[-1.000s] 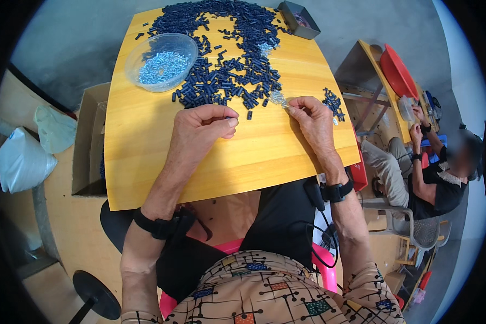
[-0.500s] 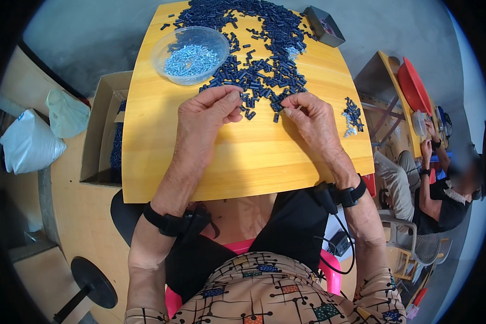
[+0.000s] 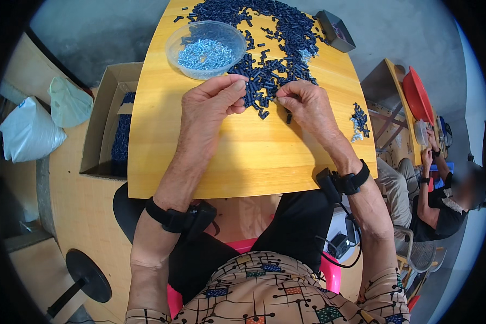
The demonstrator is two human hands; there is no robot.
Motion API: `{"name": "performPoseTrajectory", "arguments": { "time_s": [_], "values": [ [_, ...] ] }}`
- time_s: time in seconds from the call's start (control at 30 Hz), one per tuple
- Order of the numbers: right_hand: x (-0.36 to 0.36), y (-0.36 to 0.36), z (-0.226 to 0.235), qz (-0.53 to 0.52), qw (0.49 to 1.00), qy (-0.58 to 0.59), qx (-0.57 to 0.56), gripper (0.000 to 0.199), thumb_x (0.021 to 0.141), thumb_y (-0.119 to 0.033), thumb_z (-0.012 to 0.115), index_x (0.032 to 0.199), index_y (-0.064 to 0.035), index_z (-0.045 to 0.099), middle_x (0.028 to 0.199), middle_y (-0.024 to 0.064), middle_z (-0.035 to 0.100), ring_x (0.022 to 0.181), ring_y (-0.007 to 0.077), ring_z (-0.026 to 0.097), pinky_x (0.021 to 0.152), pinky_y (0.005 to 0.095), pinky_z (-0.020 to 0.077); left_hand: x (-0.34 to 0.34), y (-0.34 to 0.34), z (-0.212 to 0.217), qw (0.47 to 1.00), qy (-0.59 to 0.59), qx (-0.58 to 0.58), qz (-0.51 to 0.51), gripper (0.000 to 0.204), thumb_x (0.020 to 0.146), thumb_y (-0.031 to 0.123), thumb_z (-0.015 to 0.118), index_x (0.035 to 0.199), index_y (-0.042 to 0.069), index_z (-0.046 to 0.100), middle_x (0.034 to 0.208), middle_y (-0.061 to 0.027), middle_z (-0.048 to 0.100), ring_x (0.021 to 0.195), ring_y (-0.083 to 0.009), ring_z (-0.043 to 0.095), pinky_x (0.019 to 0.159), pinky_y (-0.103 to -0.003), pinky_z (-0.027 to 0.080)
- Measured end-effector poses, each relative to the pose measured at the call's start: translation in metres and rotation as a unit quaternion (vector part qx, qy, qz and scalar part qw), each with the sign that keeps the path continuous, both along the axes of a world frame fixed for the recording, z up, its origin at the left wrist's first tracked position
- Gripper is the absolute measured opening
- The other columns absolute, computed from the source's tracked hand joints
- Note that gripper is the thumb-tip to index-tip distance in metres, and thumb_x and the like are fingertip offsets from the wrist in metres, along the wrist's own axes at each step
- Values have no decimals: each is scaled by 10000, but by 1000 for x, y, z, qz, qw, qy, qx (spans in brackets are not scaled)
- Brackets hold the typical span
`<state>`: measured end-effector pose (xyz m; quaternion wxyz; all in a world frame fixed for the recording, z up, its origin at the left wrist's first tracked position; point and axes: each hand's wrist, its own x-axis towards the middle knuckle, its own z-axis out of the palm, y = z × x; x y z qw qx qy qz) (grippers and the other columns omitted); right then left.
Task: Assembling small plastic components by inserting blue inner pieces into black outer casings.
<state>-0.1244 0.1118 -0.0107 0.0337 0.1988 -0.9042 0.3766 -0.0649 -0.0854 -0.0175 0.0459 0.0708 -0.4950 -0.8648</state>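
Both my hands hover at the near edge of a heap of small dark cylindrical pieces (image 3: 264, 81) on the yellow wooden table (image 3: 243, 162). My left hand (image 3: 213, 102) pinches thumb and forefinger together beside the heap's left side; whatever it holds is too small to make out. Opposite it, my right hand (image 3: 310, 108) is closed in a pinch at the dark pieces, its fingertips turned toward the left hand. What lies between those fingers is hidden. A clear plastic bowl (image 3: 173, 56) of small shiny silvery parts (image 3: 206, 54) stands just beyond my left hand.
A small group of dark pieces (image 3: 360, 119) lies at the table's right, and a dark tray (image 3: 337, 32) sits at the far right corner. Left of the table stands a cardboard box (image 3: 100, 119). Another person (image 3: 437, 210) works at a table on the right.
The view has shifted, so the table and bowl appear farther right. My right hand has come closer to my left; both remain pinched.
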Motion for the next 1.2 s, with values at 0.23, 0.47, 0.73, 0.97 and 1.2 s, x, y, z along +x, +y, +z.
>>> {"name": "performPoseTrajectory", "arguments": {
  "time_s": [0.23,0.47,0.73,0.97,1.2],
  "values": [
    [-1,-9,-5,13,995,57,84,81,710,-85,674,776,-43,652,775,133,628,737,301,609,675,375,481,2,1,1,1000,-1,-15,-10,174,831,107,650,979,16,661,820,-35,635,697,-89,576,654,-210,492],
    [-4,-12,-7,34,988,95,116,90,709,-99,675,771,-42,643,784,140,625,730,313,603,656,376,481,1,5,-4,999,12,-28,-27,163,823,103,653,958,13,667,840,-45,641,707,-87,576,657,-216,492],
    [32,-3,34,20,946,-228,-228,38,830,-22,600,854,5,611,712,72,632,568,135,609,497,227,472,8,7,6,997,21,-50,-59,169,830,115,644,953,1,662,848,-66,651,730,-104,602,674,-232,502],
    [62,8,63,44,890,-238,-386,50,809,1,601,855,20,603,721,92,632,569,139,624,478,241,504,22,19,31,987,59,-31,-143,147,838,83,623,953,-3,654,823,-87,652,715,-122,613,679,-241,511],
    [83,12,75,75,879,-228,-413,68,807,6,596,872,27,603,712,88,630,582,137,627,487,251,509,37,25,45,980,78,-28,-182,148,836,80,625,959,4,654,822,-84,652,694,-122,618,675,-240,511]
  ]
}}
